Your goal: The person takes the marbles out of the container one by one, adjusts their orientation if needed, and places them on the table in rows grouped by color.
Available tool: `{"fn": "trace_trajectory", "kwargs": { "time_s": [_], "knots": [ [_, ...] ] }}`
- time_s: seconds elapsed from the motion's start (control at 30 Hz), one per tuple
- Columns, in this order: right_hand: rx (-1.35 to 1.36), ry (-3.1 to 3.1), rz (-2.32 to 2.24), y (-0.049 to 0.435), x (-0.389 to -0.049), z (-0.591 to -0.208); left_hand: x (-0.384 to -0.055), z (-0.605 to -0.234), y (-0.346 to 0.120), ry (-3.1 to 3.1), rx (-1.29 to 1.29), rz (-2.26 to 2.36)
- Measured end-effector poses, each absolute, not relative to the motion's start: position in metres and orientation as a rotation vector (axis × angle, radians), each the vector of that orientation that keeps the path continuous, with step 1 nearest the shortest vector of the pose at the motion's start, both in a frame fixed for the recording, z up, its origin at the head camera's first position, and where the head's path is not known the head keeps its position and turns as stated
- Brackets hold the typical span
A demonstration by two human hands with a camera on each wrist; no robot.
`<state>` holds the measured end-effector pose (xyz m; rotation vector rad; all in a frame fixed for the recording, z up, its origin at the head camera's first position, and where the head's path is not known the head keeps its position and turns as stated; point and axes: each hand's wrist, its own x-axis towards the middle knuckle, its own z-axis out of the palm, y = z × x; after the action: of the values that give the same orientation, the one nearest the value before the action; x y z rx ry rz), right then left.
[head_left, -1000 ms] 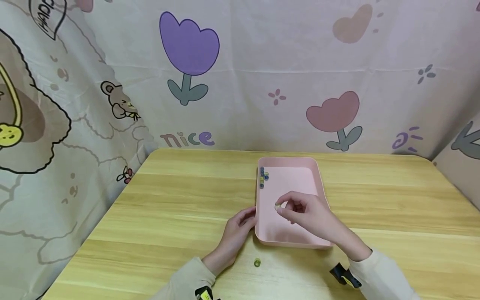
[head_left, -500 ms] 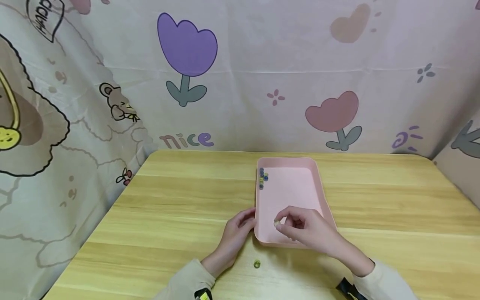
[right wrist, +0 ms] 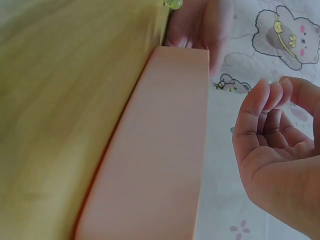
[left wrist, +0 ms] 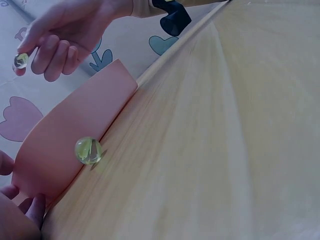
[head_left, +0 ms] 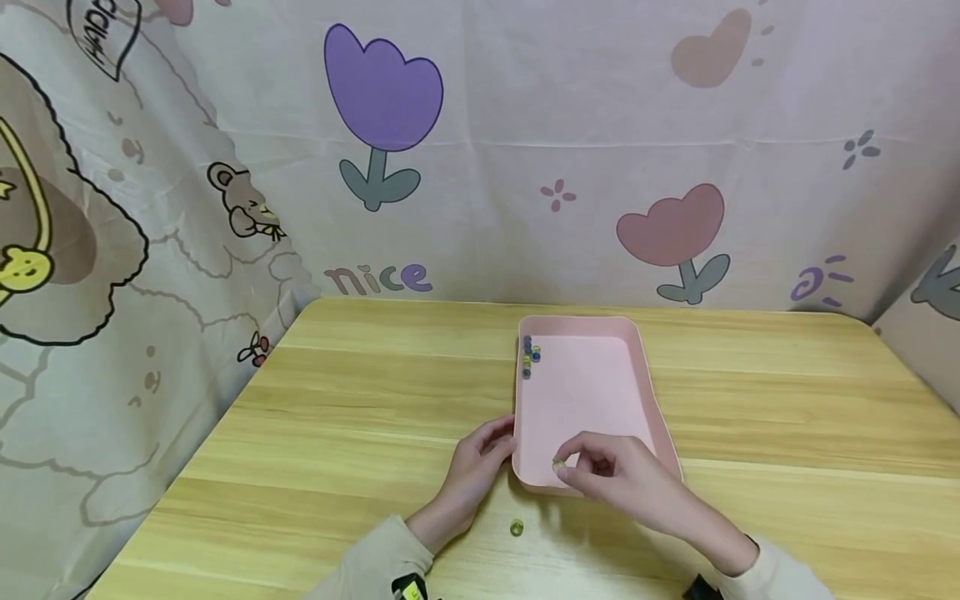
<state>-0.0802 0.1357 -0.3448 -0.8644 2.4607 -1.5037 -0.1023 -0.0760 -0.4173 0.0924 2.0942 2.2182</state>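
Marble (head_left: 558, 465) pinched in fingers of right hand (head_left: 626, 482), higher than pink tray (head_left: 581, 387); left hand (head_left: 468, 471), fingers loosely bent, touching tray's left side; second marble (head_left: 517, 527) before tray.

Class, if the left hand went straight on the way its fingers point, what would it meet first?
Probably the pink tray, at its left side; the left hand seems to touch it there.
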Motion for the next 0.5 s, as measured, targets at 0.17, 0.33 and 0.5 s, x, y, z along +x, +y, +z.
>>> {"fn": "trace_trajectory", "kwargs": {
  "time_s": [0.17, 0.33, 0.5],
  "knots": [
    [-0.877, 2.453, -1.497, 0.136, -0.077, -0.350, -0.102, -0.417, -0.076, 2.091, 0.082, 2.216],
    [-0.889, 2.481, -1.473, 0.137, -0.076, -0.356, -0.101, -0.417, -0.076, 2.093, 0.081, 2.212],
    [-0.922, 2.459, -1.477, 0.136, -0.073, -0.360, -0.102, -0.417, -0.076, 2.093, 0.088, 2.211]
  ]
}}
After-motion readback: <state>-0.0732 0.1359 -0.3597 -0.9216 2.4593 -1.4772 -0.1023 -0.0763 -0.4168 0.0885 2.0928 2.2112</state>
